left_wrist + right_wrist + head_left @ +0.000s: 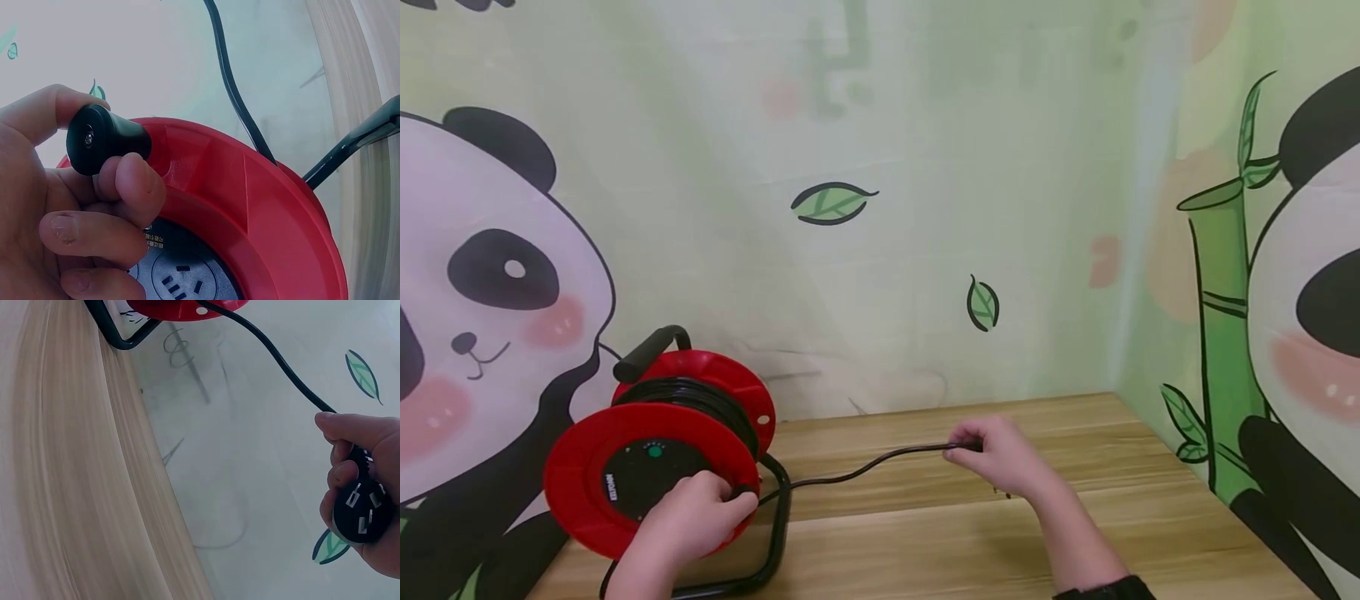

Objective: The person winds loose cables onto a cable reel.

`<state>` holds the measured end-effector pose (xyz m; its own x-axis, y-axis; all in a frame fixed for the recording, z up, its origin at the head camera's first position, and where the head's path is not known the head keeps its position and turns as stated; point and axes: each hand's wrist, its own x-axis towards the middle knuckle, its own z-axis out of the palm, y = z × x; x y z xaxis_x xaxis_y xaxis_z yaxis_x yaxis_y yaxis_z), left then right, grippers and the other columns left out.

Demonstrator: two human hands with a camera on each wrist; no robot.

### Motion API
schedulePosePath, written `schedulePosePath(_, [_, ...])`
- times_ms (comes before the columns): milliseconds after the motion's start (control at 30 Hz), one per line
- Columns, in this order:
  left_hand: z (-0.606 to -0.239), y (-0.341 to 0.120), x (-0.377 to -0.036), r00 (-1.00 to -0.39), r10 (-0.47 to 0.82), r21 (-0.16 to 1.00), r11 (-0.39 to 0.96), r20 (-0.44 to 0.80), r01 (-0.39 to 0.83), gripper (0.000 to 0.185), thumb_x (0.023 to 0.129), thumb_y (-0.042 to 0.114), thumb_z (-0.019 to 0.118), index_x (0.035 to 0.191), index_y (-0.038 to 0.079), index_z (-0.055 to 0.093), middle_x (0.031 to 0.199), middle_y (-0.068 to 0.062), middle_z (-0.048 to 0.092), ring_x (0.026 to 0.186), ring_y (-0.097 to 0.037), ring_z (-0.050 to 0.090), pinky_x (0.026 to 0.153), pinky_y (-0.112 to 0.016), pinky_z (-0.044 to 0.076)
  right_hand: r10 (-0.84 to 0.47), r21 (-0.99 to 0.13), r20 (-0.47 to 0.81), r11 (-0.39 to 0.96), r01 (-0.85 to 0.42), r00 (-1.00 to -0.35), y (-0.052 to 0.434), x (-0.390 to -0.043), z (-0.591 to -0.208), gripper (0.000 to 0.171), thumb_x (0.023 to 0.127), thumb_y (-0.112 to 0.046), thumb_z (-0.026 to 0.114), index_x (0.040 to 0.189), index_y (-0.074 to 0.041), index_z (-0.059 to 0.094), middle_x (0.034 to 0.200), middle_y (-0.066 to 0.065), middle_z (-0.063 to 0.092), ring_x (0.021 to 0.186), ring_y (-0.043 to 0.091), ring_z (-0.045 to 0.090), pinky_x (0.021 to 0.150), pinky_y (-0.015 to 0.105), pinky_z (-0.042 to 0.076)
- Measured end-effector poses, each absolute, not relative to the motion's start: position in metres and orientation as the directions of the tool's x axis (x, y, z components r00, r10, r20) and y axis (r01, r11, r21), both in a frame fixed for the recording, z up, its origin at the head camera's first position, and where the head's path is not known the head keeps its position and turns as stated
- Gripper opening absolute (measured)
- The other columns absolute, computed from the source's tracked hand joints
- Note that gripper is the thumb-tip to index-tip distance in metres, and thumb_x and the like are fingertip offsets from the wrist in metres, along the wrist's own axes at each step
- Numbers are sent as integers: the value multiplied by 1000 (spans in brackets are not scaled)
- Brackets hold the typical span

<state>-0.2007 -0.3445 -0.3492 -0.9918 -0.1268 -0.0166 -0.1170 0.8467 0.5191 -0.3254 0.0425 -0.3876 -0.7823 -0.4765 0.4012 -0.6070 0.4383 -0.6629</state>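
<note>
- Nearest, the left hand [688, 517] is seen curled round the black crank knob [103, 139] on the front flange of the red cable reel [655, 454]; thumb and fingers [134, 187] are wrapped about the knob, as the left wrist view confirms.
- A socket panel [181, 278] is noted on the reel's black hub, just below the knob.
- The reel is found standing upright in its black tube frame [775, 533] at the left end of the wooden table [970, 533], with black cable wound on the drum.
- The right hand [1000, 454] is held further right above the table top, closed round the black plug [362, 515]; the pins are seen facing outward from the fist.
- The black cord [865, 467] is run in a shallow, slack curve from the reel to that hand.
- The step in hand is judged to be a handling of the cord's free length between reel and plug, with only a short run out.
- The next move is judged to call for the knob to be turned while light tension is kept on the cord, so that the turns are laid evenly and the frame is not dragged.
- Beyond, a panda-printed backdrop [490, 275] is hung behind the table.
</note>
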Motion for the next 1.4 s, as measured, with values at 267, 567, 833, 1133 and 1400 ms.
schedulePosePath(267, [-355, -351, -203, -990, -103, 556, 819, -94, -138, 33, 90, 28, 67, 63, 8, 65, 55, -7, 58, 51, -20, 48, 54, -32, 36, -505, -679, 377, 420, -602, -777, 35, -325, -392, 6, 94, -23, 75, 91, -17, 73, 84, -7, 67, 67, 11, 59, 63, 29, 52])
schedulePosePath(567, [-364, -365, -204, -980, -59, 600, 783, -189, -163, 32, 88, 26, 72, 66, 4, 68, 63, -7, 67, 65, -22, 60, 62, -33, 39, -545, -674, 387, 383, -631, -744, 17, -323, -396, 8, 95, -21, 73, 90, -15, 73, 81, -8, 65, 71, 10, 58, 67, 29, 52])
schedulePosePath(833, [-374, -376, -201, -955, -68, 595, 768, -290, -236, 27, 89, 27, 74, 74, 5, 69, 66, -8, 67, 54, -18, 51, 60, -31, 39, -573, -684, 372, 363, -633, -731, 1, -318, -398, 10, 95, -21, 73, 88, -15, 72, 77, -8, 63, 64, 8, 55, 62, 28, 50])
schedulePosePath(1133, [-395, -409, -205, -935, -62, 628, 725, -350, -283, 25, 86, 25, 78, 81, 2, 69, 67, -11, 69, 54, -19, 58, 58, -29, 43, -629, -663, 317, 388, -640, -710, -26, -313, -396, 8, 95, -16, 71, 87, -14, 70, 74, -7, 62, 48, 6, 49, 43, 28, 47])
schedulePosePath(1400, [-390, -425, -197, -920, -52, 625, 719, -389, -304, 23, 89, 22, 74, 77, 3, 68, 69, -8, 69, 54, -15, 56, 63, -31, 46, -656, -606, 283, 443, -660, -700, -47, -311, -390, 12, 97, -21, 69, 86, -17, 67, 68, -10, 57, 51, 5, 49, 54, 26, 47])
